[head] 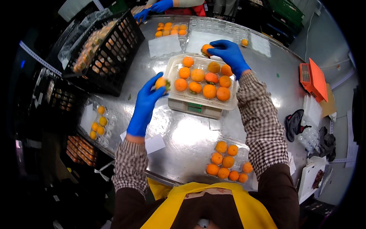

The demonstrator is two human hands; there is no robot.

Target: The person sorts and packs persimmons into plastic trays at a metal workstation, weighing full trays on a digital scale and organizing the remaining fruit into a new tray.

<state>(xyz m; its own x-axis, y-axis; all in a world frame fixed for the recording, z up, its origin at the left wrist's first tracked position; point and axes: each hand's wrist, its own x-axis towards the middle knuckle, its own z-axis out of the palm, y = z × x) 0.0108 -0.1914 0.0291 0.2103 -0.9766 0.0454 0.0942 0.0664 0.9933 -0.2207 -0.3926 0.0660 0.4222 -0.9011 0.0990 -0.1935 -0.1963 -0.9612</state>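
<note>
In blue gloves, each of my hands grips one persimmon. My left hand (145, 101) holds a yellow-orange persimmon (161, 83) just off the left side of a clear plastic tray (173, 61). Above the tray's far edge, my right hand (228, 55) pinches a second persimmon (206, 49) between thumb and fingers. Several orange persimmons (197, 75) sit in the tray's cups, a few with green calyxes showing. Beneath the tray is a weighing scale (194, 110) with a green display, partly covered by it.
A black crate (114, 51) of packed fruit stands left. Partly filled persimmon trays lie near me (228, 162), at left (98, 123) and at the far edge (171, 29). An orange scale (313, 80) is at right. Across the metal table are another person's blue-gloved hands (157, 7).
</note>
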